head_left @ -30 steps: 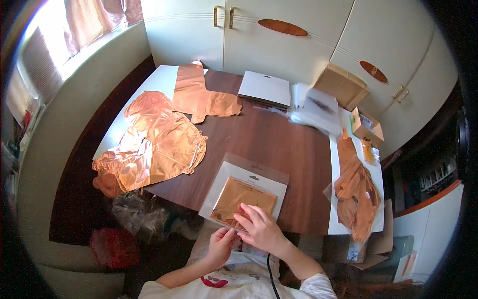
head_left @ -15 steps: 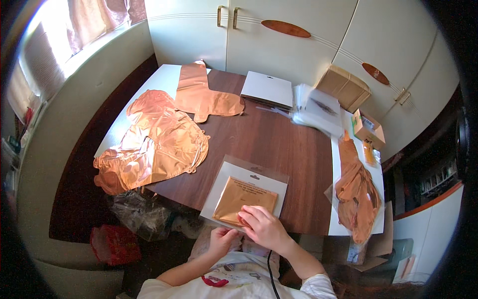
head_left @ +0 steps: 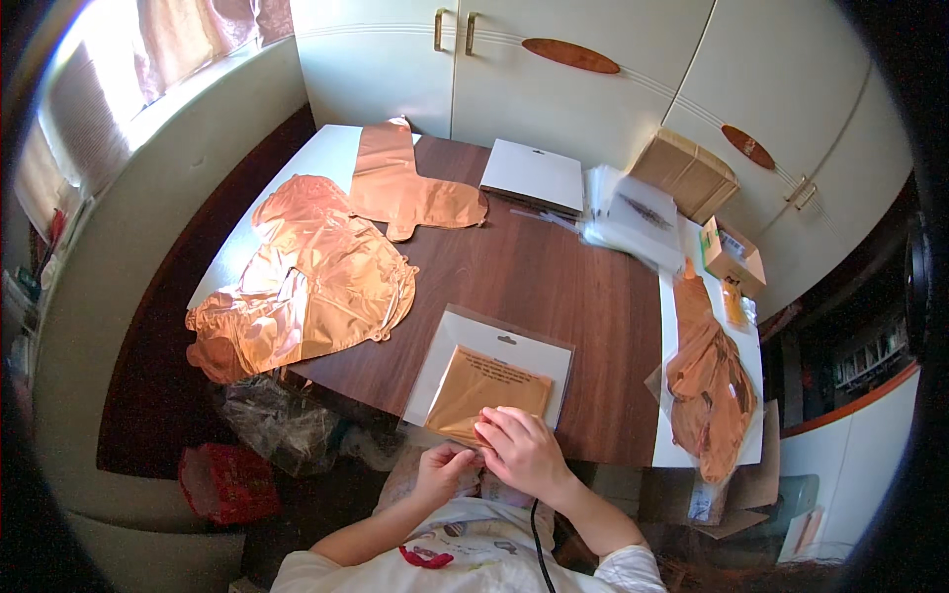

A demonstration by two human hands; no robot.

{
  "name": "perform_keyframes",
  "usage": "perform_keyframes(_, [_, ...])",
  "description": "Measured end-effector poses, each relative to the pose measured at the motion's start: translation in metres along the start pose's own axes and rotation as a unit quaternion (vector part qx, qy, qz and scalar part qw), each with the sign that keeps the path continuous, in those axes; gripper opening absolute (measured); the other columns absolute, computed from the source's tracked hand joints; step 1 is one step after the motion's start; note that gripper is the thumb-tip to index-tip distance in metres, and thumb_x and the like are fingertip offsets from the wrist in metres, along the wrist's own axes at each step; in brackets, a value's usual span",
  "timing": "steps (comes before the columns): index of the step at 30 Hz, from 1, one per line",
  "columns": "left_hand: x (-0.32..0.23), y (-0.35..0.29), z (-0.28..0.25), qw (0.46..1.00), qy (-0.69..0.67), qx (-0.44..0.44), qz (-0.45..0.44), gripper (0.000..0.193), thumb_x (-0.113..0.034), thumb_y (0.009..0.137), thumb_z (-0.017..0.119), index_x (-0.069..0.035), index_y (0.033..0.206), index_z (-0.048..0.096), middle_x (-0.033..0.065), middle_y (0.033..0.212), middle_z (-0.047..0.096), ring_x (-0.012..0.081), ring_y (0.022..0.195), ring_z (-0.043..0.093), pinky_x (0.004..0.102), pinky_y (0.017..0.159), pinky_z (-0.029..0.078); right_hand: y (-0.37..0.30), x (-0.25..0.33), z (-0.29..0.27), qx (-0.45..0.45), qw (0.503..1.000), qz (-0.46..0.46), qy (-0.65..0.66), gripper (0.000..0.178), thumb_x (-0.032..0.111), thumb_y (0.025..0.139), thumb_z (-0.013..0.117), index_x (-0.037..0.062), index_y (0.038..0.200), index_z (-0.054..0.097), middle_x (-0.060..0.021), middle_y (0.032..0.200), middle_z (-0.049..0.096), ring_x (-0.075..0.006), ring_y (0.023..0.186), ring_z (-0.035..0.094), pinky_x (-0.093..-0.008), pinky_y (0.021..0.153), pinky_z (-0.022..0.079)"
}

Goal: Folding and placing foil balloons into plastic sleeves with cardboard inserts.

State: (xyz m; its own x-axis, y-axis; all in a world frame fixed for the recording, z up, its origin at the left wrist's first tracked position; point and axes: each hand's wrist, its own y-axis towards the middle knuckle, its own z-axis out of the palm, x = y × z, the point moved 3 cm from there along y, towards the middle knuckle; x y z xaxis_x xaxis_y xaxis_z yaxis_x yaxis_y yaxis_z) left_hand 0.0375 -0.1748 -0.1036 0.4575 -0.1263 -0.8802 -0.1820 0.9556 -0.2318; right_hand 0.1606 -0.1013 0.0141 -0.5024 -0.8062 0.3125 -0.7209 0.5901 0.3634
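Observation:
A clear plastic bag (head_left: 554,354) lies at the table's near edge. Inside it are a white card (head_left: 435,381) with a hang hole and a folded copper-coloured foil balloon (head_left: 484,393) with dark print. My left hand (head_left: 445,474) pinches at the bag's lower edge, thumb against the fingers. Beside it, my right hand (head_left: 522,453) has its fingers curled over the bag's lower right part, the fingertips close together. Exactly what lies between the fingertips is hidden.
Flat copper foil balloons (head_left: 316,277) cover the table's left side; another foil balloon (head_left: 710,385) lies at the right edge. White cards (head_left: 534,176), clear bags (head_left: 633,217), a cardboard box (head_left: 682,176) and a small open box (head_left: 732,255) stand at the back right.
The bag has shifted slightly to the right. My left hand has come a little closer to my right hand along the bag's lower edge.

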Motion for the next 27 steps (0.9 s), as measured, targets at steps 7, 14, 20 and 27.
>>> perform_keyframes(7, [-0.001,0.005,-0.002,0.999,0.028,0.042,0.004,0.013,-0.011,0.088,0.059,0.001,0.089,0.063,0.0065,0.083,0.066,0.0126,0.075,0.062,0.0264,0.071,0.051,0.001,0.003,0.004,-0.045,0.999,0.014,-0.023,0.032,0.014,0.070,0.067,0.0096,0.101,0.061,-0.0052,0.112,0.057,-0.0209,0.104,0.054,-0.0359,0.085,0.044])
perform_keyframes(14, [-0.005,0.004,0.000,0.999,-0.002,0.039,-0.003,0.012,-0.010,0.088,0.059,0.001,0.089,0.063,0.0062,0.082,0.066,0.0120,0.074,0.061,0.0258,0.071,0.050,0.000,0.006,0.004,-0.065,0.996,0.035,-0.052,0.033,0.015,0.069,0.066,0.0094,0.101,0.061,-0.0044,0.111,0.058,-0.0201,0.103,0.054,-0.0374,0.085,0.042])
perform_keyframes(20, [-0.014,-0.001,0.001,0.995,0.084,0.057,0.015,0.011,-0.011,0.088,0.059,0.000,0.088,0.061,0.0066,0.082,0.066,0.0120,0.074,0.061,0.0256,0.071,0.050,0.000,0.007,0.002,-0.059,0.995,0.049,-0.067,0.034,0.016,0.070,0.066,0.0097,0.102,0.061,-0.0041,0.113,0.057,-0.0201,0.103,0.053,-0.0382,0.087,0.041])
perform_keyframes(27, [-0.012,-0.005,0.001,0.999,0.029,0.035,-0.015,0.013,-0.014,0.089,0.058,-0.001,0.089,0.061,0.0056,0.081,0.065,0.0109,0.074,0.060,0.0256,0.070,0.048,0.002,0.007,-0.001,-0.047,0.994,0.038,-0.089,0.037,0.020,0.070,0.068,0.0108,0.105,0.061,-0.0045,0.114,0.056,-0.0207,0.105,0.051,-0.0391,0.089,0.039])
